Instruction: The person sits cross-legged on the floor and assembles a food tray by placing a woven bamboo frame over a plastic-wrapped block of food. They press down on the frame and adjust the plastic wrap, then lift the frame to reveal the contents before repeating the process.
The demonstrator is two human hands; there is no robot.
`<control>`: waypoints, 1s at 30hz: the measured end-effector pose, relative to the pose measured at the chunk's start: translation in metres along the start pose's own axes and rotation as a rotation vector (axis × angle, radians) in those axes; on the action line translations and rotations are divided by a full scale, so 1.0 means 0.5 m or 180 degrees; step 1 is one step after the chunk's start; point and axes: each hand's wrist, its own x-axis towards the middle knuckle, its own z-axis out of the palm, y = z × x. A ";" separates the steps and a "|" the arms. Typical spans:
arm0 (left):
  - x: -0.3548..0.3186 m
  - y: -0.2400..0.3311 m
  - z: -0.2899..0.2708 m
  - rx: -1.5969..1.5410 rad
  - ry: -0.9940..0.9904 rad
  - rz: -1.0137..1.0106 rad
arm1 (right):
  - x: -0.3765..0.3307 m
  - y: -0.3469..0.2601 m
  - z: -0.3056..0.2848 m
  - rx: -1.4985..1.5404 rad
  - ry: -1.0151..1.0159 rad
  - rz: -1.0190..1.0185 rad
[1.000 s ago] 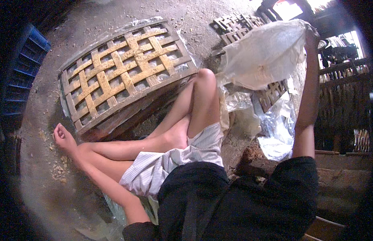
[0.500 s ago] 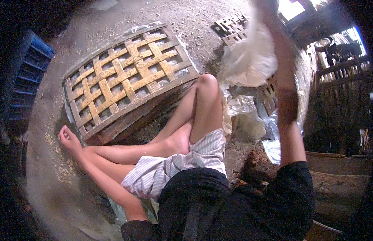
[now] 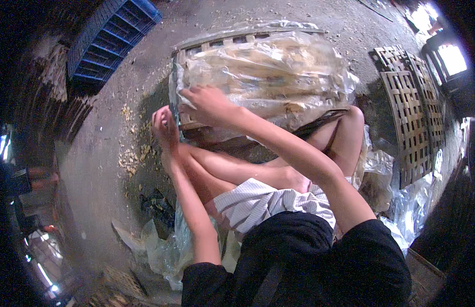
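A crumpled, clear plastic sheet [image 3: 278,69] lies over most of the wooden lattice frame [image 3: 180,61], whose top and left slats show at the edges. Yellowish crumbly material shows dimly through the plastic. My right hand [image 3: 209,105] reaches across to the frame's left side, its fingers closed on the sheet's left edge. Just left of the frame's near-left corner, my left hand [image 3: 166,125] is by my knee, fingers loosely bent and apart, holding nothing that I can see.
A blue plastic crate [image 3: 112,41] stands at the far left. Woven lattice panels [image 3: 409,112] lie at the right, near more crumpled plastic [image 3: 409,210]. Yellowish crumbs [image 3: 129,158] are scattered on the floor left of my left hand. Another plastic sheet [image 3: 171,250] lies beside my left arm.
My right hand has swung from the upper right to the frame's left side, drawing the plastic sheet over the lattice that was bare before. The view has turned toward the left.
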 end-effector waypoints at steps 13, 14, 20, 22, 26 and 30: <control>-0.016 0.032 0.058 0.0259 -0.0089 0.0482 | -0.493 0.215 -0.272 -0.0342 0.1074 0.1949; -0.017 0.051 0.061 0.0316 -0.0128 0.0389 | -0.502 0.200 -0.255 -0.0410 0.0941 0.1824; -0.017 0.048 0.051 0.0260 -0.0048 0.0421 | -0.438 0.133 -0.122 -0.1215 0.0882 0.1134; -0.017 0.049 0.052 0.0287 -0.0066 0.0426 | -0.433 0.143 -0.105 -0.1249 0.0938 0.1136; -0.017 0.049 0.048 0.0340 -0.0038 0.0431 | -0.436 0.148 -0.096 -0.1126 0.1145 0.1055; -0.013 0.039 0.051 0.0337 -0.0044 0.0473 | -0.441 0.152 -0.102 -0.0917 0.1262 0.1178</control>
